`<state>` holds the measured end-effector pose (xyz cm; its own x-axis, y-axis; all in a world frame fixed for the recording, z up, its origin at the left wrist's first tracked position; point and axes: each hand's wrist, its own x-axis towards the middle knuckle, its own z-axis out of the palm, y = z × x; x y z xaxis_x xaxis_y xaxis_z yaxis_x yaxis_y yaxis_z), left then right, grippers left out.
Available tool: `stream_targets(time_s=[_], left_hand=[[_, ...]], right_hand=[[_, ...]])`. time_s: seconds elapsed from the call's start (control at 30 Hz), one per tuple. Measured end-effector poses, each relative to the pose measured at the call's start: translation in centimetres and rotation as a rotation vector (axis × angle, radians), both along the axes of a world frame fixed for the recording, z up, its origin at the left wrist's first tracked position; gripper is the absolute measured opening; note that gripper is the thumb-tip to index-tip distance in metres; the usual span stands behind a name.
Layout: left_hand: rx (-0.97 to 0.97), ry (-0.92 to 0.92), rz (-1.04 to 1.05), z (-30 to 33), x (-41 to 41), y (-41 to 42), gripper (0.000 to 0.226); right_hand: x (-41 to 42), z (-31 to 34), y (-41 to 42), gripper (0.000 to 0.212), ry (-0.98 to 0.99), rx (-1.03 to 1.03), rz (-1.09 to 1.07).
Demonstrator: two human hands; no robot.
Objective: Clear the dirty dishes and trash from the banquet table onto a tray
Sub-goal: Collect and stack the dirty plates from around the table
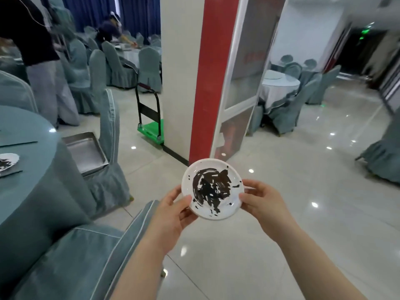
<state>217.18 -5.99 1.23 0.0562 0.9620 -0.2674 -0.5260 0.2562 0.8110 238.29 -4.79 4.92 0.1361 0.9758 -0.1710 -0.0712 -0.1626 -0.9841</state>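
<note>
I hold a small white plate (213, 189) smeared with dark sauce in front of me, above the tiled floor. My left hand (171, 215) grips its lower left rim and my right hand (262, 200) grips its right rim. A steel tray (84, 151) rests on the seat of a covered chair, left of the plate and apart from it. The round banquet table (32, 169) with a teal cloth fills the left side. Another dirty white plate (7, 162) lies near the table's left edge of view, with dark chopsticks (17, 144) beside it.
A teal-covered chair (86, 252) stands just below my left arm. A white and red pillar (194, 79) rises ahead, with a green platform cart (151, 131) at its base. A person in dark top (36, 50) stands at far left; more covered tables and chairs lie behind.
</note>
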Motion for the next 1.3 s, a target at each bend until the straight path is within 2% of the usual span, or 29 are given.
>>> stream_targets(time_s=[0.27, 0.53, 0.7, 1.07, 1.3], left_hand=[[-0.036, 0.017, 0.086, -1.9, 1.8, 7.9, 0.029], [-0.001, 0.035, 0.218, -1.3, -1.3, 21.0, 0.037], [0.039, 0.094, 0.344, 1.3, -4.8, 26.6, 0.036], [0.141, 0.122, 0.765, 5.4, -13.3, 40.2, 0.027], [0.131, 0.145, 1.061, 5.9, -18.6, 43.3, 0.024]], right_hand=[[2.9, -1.7, 8.2, 0.016, -0.026, -0.122, 0.034], [0.3, -1.2, 23.4, 0.019, -0.113, -0.083, 0.14], [-4.4, -0.3, 31.6, 0.019, -0.071, -0.041, 0.257], [-17.9, 3.2, 53.3, 0.016, -0.013, 0.085, 0.709], [-28.5, 4.7, 61.3, 0.014, 0.013, 0.08, 1.004]])
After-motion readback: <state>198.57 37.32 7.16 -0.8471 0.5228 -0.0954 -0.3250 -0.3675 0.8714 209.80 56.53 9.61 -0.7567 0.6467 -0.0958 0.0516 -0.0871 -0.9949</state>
